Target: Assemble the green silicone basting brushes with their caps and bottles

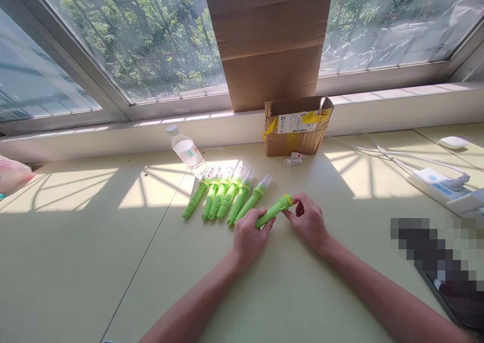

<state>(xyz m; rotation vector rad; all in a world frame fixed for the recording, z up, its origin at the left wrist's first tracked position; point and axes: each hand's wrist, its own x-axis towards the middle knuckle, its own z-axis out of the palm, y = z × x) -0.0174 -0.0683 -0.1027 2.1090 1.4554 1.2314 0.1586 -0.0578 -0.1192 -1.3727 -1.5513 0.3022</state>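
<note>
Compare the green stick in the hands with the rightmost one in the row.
The held stick is in the left hand, with the right hand at its ringed end; the row stick lies on the table.
The row stick has a clear tip; the held stick shows none, though fingers may hide one.
Both have green bodies.

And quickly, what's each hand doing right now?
Left hand: closed, holding a green handle.
Right hand: curled at the handle's end with the yellow ring; whether it grips cannot be told.
</note>
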